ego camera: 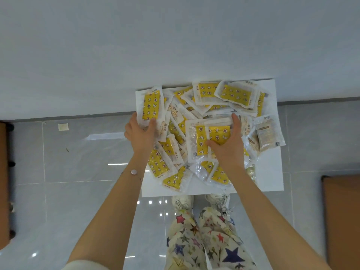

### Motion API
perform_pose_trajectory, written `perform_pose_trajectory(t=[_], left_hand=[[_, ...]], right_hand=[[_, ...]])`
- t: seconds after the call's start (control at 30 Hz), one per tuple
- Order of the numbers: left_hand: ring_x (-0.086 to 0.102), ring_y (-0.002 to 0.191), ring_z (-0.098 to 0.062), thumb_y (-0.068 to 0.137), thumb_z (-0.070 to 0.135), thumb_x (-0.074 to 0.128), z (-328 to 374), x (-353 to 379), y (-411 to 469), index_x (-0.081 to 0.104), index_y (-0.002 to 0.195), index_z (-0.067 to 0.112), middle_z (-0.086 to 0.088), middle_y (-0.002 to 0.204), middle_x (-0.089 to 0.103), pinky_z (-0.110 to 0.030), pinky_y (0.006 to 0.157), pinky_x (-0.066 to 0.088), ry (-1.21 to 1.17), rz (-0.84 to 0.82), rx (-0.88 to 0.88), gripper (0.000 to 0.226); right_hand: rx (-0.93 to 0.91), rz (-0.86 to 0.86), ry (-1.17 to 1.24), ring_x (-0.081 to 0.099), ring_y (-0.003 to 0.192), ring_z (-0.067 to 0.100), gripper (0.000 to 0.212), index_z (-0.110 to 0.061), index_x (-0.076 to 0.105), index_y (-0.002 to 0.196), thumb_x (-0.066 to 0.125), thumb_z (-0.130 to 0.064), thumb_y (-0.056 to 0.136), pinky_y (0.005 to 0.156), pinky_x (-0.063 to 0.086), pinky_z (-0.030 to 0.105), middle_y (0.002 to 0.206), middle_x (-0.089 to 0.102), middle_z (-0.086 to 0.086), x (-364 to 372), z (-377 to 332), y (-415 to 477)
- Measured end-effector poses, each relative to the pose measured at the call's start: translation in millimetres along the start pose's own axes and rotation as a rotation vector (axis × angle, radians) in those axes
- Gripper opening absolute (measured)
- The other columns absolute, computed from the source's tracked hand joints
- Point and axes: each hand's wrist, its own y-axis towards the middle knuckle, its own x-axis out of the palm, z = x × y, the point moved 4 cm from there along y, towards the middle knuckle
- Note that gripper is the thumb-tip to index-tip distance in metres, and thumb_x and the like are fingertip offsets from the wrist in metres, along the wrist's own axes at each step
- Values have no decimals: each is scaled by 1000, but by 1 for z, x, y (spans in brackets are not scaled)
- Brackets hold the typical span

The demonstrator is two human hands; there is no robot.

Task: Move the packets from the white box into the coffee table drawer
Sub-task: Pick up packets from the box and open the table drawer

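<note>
A white box (270, 172) lies on the tiled floor against the wall, filled with several clear packets with yellow patterned inserts (235, 94). My left hand (139, 133) grips one yellow packet (151, 106) at the box's left edge, thumb over its lower end. My right hand (229, 145) holds a small stack of packets (202, 139) near the middle of the pile, thumb across the front and fingers behind. The coffee table drawer is not in view.
Glossy grey floor tiles (78, 172) surround the box. A brown wooden piece (341, 221) stands at the right edge and another (3, 182) at the left edge. My shoes (183, 201) are just in front of the box. A small paper scrap (63, 127) lies on the floor.
</note>
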Motion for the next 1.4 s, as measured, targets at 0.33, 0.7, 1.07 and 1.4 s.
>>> perform_pose_trajectory(t=[0.33,0.7,1.07,1.4], left_hand=[[40,127,-32,77,44,75,1,-3,14,40,137,13,-14,136,43,-44,107,35,-26,62,-179,76],[58,107,-27,75,32,79,-2,-7,27,50,124,12,-11,127,53,-40,94,50,-106,-11,-232,61],[55,92,-20,85,9,68,-5,-7,3,37,111,16,-2,108,51,-23,73,47,-197,79,-163,41],[67,93,-23,73,8,81,-14,-5,18,54,123,3,-8,112,66,-35,79,56,-408,-133,-325,57]], right_hand=[[17,-10,-216,54,109,27,104,-36,8,150,79,-19,76,87,51,44,136,36,7,17,-9,-12],[28,-26,-149,60,97,19,91,-37,16,148,73,-11,81,83,55,43,138,47,1,21,-8,-14],[-13,-35,-124,51,71,4,65,-30,34,134,69,-9,84,55,37,18,109,52,-2,17,-10,-11],[-35,-42,-307,43,119,28,80,-22,28,140,75,-19,76,106,34,43,130,47,7,40,-14,-27]])
